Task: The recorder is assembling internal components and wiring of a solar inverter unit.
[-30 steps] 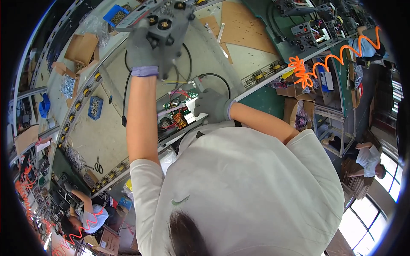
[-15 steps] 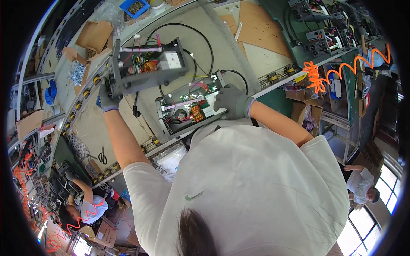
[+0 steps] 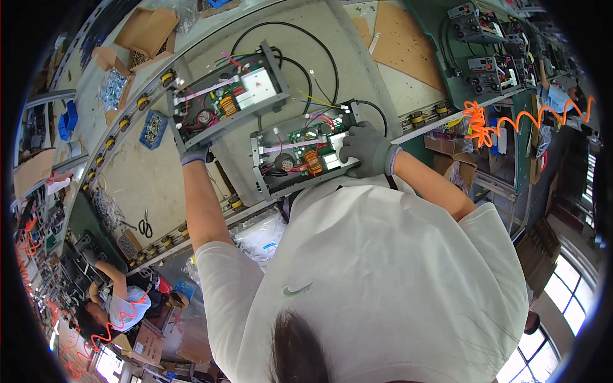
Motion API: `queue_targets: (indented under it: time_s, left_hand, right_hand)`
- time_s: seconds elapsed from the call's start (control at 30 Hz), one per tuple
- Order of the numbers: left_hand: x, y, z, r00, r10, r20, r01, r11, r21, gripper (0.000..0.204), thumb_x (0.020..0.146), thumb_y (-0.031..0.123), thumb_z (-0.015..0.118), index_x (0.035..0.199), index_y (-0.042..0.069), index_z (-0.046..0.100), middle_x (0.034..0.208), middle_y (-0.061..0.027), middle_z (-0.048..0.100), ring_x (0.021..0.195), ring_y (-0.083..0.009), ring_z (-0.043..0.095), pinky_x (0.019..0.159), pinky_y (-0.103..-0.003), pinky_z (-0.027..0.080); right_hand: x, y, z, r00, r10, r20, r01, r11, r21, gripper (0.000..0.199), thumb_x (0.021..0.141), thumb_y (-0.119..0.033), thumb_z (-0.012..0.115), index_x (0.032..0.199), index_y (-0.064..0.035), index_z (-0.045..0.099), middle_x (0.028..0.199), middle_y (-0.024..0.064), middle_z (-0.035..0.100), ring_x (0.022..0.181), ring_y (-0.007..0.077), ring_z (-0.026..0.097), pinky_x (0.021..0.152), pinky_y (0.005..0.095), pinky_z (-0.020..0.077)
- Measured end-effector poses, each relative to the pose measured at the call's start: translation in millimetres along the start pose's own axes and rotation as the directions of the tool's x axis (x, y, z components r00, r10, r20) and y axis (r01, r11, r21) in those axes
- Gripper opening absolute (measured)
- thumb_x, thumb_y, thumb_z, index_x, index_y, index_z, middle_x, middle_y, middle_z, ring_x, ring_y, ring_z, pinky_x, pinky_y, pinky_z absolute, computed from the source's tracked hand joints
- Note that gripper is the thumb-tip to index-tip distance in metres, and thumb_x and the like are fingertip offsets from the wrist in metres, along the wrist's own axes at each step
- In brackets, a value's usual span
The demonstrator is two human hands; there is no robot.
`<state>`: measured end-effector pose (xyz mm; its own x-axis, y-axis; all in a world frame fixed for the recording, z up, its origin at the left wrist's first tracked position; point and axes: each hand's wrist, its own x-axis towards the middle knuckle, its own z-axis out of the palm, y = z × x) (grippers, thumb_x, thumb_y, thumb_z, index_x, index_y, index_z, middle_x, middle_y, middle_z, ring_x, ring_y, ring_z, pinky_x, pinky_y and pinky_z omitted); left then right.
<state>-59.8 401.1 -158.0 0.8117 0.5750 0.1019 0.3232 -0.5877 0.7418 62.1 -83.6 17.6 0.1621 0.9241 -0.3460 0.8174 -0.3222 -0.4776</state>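
Two open dark metal chassis with circuit boards, copper coils and loose wires lie close together before me. The far chassis [image 3: 220,117] is slightly tilted in the picture, and my left hand [image 3: 194,154] grips it at its near left corner, fingers partly hidden beneath the edge. Closer to my body is the near chassis [image 3: 271,142]. Around its right end my gloved right hand [image 3: 369,150] is closed, the fingers bent over the white block. Black cables [image 3: 334,64] loop behind both units.
A blue bin of screws [image 3: 153,129] stands left of the far chassis. Scissors [image 3: 145,225] lie at the lower left. Rollers [image 3: 142,101] line the bench edges. Cardboard boxes [image 3: 145,32] sit far left. More chassis [image 3: 482,73] and an orange coiled hose [image 3: 476,121] are at right. A co-worker [image 3: 121,306] works lower left.
The far chassis, held raised and tipped by my left hand, has come down and turned flatter. My left hand has shifted from its left end to its near corner.
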Motion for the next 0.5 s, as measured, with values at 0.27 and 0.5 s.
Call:
queue_targets:
  time_s: [0.27, 0.5]
  left_hand:
    - [27.0, 30.5, 18.5, 0.718, -0.597, 0.358, 0.540, 0.152, -0.828, 0.052, 0.100, 0.048, 0.039, 0.138, 0.015, 0.054, 0.137, -0.0087, 0.060, 0.123, -0.0304, 0.058, 0.104, -0.049, 0.048]
    - [3.4, 42.9, 4.6, 0.667, -0.499, 0.553, 0.623, -0.034, -0.782, 0.049, 0.100, 0.047, 0.038, 0.130, 0.014, 0.060, 0.124, -0.0092, 0.068, 0.111, -0.0297, 0.065, 0.092, -0.048, 0.055]
  right_hand:
    - [-1.1, -1.4, -2.0, 0.998, 0.038, 0.045, -0.036, 0.999, -0.031, 0.025, 0.069, -0.036, 0.079, 0.088, -0.0237, 0.071, 0.091, -0.0008, 0.064, 0.102, 0.0217, 0.058, 0.097, 0.0429, 0.0385]
    - [39.5, -35.0, -44.8, 0.860, 0.098, -0.500, -0.059, 0.994, 0.094, 0.060, 0.073, -0.037, 0.080, 0.126, -0.0185, 0.061, 0.118, 0.0076, 0.061, 0.115, 0.0299, 0.056, 0.101, 0.0446, 0.0416]
